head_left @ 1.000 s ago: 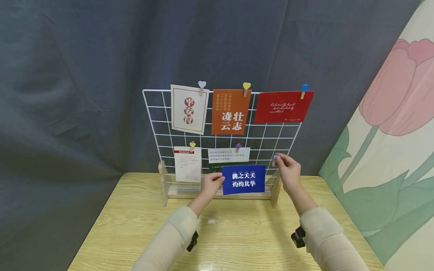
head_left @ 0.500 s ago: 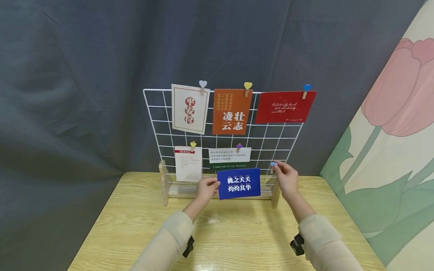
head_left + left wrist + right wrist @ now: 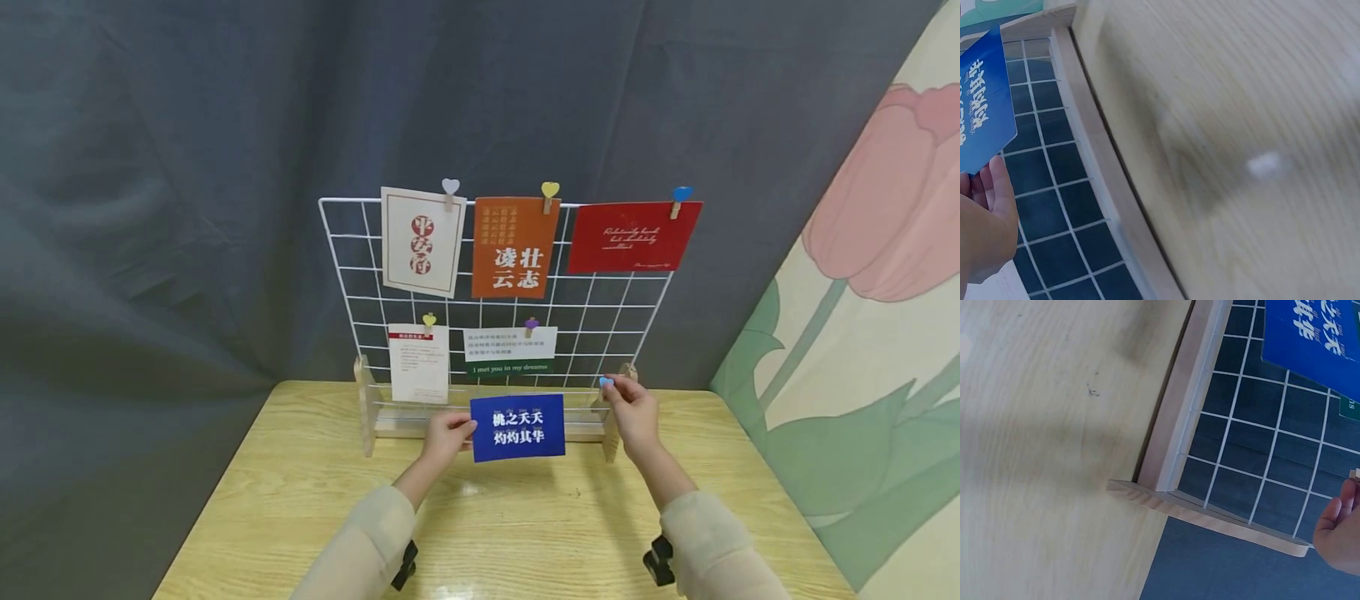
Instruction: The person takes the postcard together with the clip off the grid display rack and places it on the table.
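Note:
My left hand (image 3: 444, 437) pinches the left edge of a blue postcard (image 3: 517, 447) with white characters. The card hangs in front of the lower part of a white wire grid (image 3: 600, 315), below a white-and-green card (image 3: 510, 346). Between thumb and finger, my right hand (image 3: 632, 414) holds a small clothespin (image 3: 606, 382) with a light blue heart, near the grid's lower right side. In the right wrist view only the clothespin's wooden end (image 3: 1354, 474) shows past the fingertips. The left wrist view has the postcard (image 3: 988, 112) above the fingers of the left hand (image 3: 991, 231).
Clipped along the grid's top are a white card (image 3: 422, 271), an orange card (image 3: 510, 287) and a red card (image 3: 633, 237). A white card with a red strip (image 3: 418, 375) hangs lower left. Wooden feet (image 3: 365, 408) hold the grid on a wooden table (image 3: 300, 492).
The blue postcard has come down and left with my left hand, uncovering the green part of the card behind it. My right hand has lowered slightly with the clothespin.

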Demonstrator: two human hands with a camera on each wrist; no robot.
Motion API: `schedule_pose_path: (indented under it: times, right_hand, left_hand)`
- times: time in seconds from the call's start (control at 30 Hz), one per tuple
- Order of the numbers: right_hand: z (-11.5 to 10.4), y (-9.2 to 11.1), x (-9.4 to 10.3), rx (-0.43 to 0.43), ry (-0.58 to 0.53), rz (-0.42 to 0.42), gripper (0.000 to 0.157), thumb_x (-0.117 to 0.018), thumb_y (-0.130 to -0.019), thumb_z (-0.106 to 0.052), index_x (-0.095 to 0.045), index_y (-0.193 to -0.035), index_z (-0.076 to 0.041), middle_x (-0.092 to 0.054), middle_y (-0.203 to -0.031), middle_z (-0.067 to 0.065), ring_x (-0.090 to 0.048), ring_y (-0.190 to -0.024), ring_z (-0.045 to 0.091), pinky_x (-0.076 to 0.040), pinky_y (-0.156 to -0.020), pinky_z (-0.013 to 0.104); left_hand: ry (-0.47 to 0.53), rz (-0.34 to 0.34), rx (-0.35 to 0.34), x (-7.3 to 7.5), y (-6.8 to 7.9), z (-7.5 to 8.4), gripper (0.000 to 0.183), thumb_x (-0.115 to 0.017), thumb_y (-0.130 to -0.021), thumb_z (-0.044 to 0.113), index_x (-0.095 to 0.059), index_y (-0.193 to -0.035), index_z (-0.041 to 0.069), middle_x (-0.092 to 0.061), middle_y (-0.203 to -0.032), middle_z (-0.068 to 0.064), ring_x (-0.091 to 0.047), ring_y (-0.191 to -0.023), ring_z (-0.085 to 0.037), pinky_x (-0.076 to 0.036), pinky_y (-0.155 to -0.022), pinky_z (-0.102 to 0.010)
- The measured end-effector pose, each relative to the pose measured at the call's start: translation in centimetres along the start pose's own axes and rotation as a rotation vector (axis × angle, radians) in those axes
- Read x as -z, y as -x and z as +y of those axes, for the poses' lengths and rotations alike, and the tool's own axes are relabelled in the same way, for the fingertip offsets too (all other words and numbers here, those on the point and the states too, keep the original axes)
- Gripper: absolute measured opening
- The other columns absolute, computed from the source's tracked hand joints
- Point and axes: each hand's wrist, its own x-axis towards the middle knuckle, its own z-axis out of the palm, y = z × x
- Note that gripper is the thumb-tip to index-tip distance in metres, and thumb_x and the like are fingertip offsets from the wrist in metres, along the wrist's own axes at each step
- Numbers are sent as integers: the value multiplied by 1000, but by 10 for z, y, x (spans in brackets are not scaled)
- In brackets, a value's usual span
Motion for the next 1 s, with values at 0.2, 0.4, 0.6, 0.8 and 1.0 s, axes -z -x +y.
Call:
schedule_pose_path:
  times: [0.2,0.4,0.6,0.8,1.0]
  right_hand:
    - [7,7,1,-30,36,-11,21,-54,-83,-1,-56,-101,10,-61,-84,11,-53,-66,6,-47,-65,17]
    - [16,13,2,-32,23,-19,22,-55,-83,-1,-55,-101,11,-60,-83,9,-53,-66,3,-46,-63,14]
    - [26,18,3,-40,-28,-18,24,-54,-82,3,-52,-102,15,-60,-79,3,-52,-65,2,-45,-62,13]
    - [34,23,7,-83,1,-23,23,-54,-83,1,-53,-102,14,-60,-81,9,-54,-67,6,-47,-64,16]
    - [42,28,10,-84,43,-18,24,-54,-83,-1,-53,-103,13,-60,-91,19,-54,-67,3,-47,-65,17]
  left_hand:
    - [-7,24,5,10,6,-11,17,-57,-78,-6,-59,-92,-15,-58,-72,-11,-52,-57,-11,-51,-60,-40]
    - [-22,24,13,18,12,-20,17,-57,-77,-6,-58,-92,-16,-60,-73,-14,-53,-57,-11,-51,-58,-39]
    - [-36,29,38,26,16,-28,16,-57,-78,-5,-59,-91,-14,-59,-73,-11,-53,-58,-11,-51,-58,-39]
    - [-39,35,18,35,21,-33,14,-56,-78,-6,-59,-89,-15,-57,-69,-10,-52,-57,-12,-52,-56,-38]
    - [-91,68,15,44,23,-41,15,-57,-78,-5,-59,-89,-15,-58,-68,-10,-52,-54,-12,-51,-55,-39]
